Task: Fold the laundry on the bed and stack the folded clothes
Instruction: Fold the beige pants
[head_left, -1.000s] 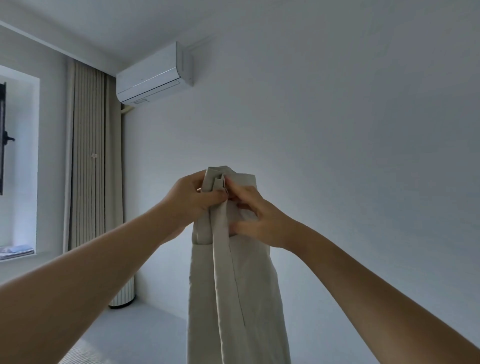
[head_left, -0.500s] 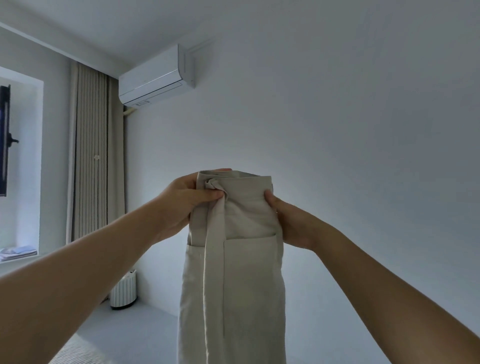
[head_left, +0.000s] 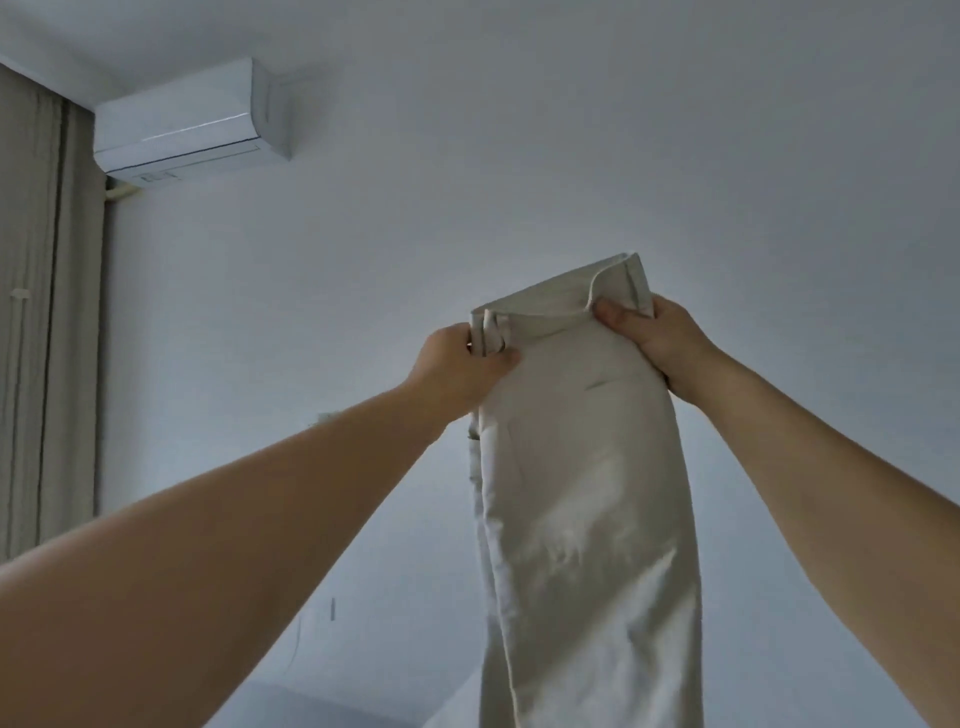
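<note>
Trousers (head_left: 582, 493) of pale beige cloth hang in the air in front of a plain white wall (head_left: 571, 156), held up by both hands at the waistband and dropping straight down past the lower edge of the view. The left hand (head_left: 457, 364) grasps the left end of the waistband, its thumb lying across the front of the cloth beside what looks like a belt loop, though the detail is too soft to be sure. The right hand (head_left: 660, 338) grasps the right end, which sits higher, with the thumb pressed on the near face and the fingers hidden behind the fabric. Between the two hands the waistband runs on a slant, rising to the right, and the cloth below it appears doubled lengthwise, with a long seam running down its left side. Both bare forearms reach up from the near bottom corners. High on the far left, a white air conditioner (head_left: 187, 119) is mounted on the wall, just beside a beige curtain (head_left: 47, 312).
</note>
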